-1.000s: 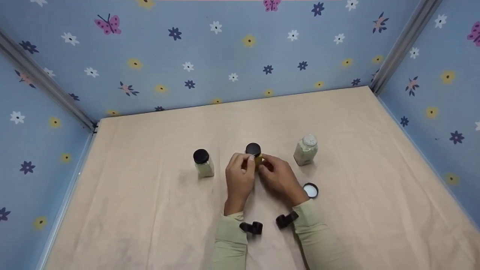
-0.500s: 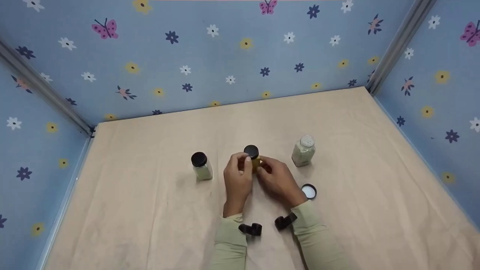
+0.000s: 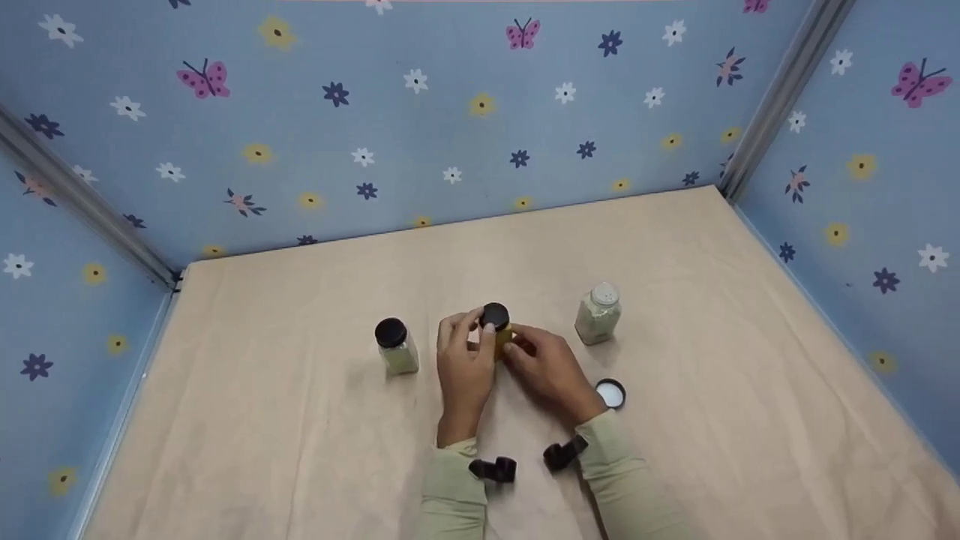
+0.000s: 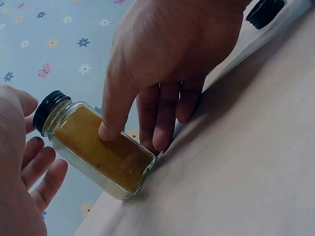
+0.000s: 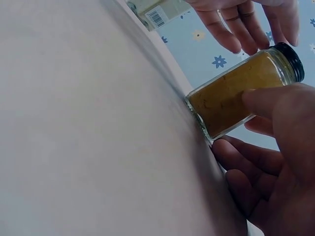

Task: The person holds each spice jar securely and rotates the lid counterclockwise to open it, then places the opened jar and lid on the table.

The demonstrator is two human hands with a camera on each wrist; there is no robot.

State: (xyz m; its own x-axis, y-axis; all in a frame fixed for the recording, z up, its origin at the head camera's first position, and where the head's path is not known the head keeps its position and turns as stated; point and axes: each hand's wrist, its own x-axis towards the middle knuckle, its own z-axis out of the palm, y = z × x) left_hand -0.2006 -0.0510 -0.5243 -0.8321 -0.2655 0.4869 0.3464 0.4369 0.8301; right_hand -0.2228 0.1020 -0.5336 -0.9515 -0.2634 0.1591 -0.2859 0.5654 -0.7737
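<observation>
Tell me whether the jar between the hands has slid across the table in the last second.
No. The whole head view has shifted, but the yellow-brown-filled glass jar keeps its place against the untouched pale-green-filled glass jar to its left.

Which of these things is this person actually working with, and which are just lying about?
Seem part of the job:
Jar of yellow-brown contents
Its black lid

Not being handled now, though possibly involved:
Black-lidded jar, left
White-topped jar, right
Loose black cap, pale inside up

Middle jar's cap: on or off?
On. The black cap sits atop the glass spice jar in both wrist views; cannot tell whether it's tight.
</observation>
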